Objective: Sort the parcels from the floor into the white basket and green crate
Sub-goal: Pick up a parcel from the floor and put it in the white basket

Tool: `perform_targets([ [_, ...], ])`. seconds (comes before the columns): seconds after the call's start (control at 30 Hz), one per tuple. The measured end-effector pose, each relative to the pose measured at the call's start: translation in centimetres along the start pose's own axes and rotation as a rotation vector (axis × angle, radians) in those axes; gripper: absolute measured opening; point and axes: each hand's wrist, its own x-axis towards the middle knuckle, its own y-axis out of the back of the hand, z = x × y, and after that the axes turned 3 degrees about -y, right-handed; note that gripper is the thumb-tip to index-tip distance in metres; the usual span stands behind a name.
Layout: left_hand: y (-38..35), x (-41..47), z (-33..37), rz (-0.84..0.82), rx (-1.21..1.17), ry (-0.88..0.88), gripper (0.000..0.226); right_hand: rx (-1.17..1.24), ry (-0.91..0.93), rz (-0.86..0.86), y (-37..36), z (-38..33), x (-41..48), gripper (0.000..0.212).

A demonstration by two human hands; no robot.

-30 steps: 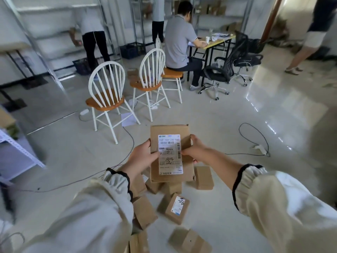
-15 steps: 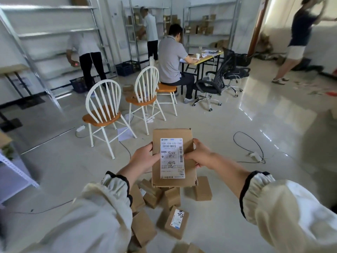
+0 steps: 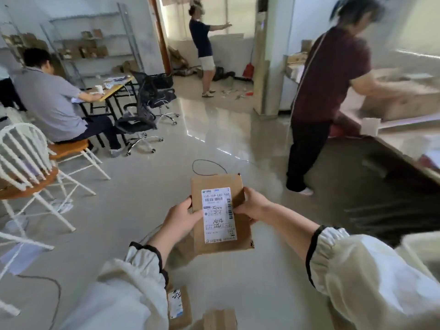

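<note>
I hold one parcel (image 3: 220,214) label-up, my left hand (image 3: 181,216) and right hand (image 3: 253,207) gripping its side edges, while more parcels (image 3: 179,306) lie on the floor (image 3: 142,186) below and no basket or crate shows, so I judge most sorting remains.

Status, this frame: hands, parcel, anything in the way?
Left hand and right hand both grip one labelled parcel. Ahead right, a person in dark red top stands.
</note>
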Motion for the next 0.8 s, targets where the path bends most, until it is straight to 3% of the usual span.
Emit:
perform_targets([
  [0.1,-5.7,1.8,4.3,-0.127,0.025,-0.097,0.025,0.036,-0.071,0.144,5.5,4.4,-2.2,0.044],
  [0.37,-23.6,3.1,17.5,-0.481,0.050,-0.352,0.033,0.191,-0.251,0.491,20.5,17.1,-10.8,0.057],
  [0.6,-36.6,2.4,27.2,-0.683,0.077,-0.499,0.047,0.344,-0.389,0.654,30.7,25.3,-16.7,0.071],
  [0.8,-45.5,0.4,33.7,-0.810,0.090,-0.561,0.055,0.411,-0.448,0.775,36.7,30.9,-21.2,0.061],
])
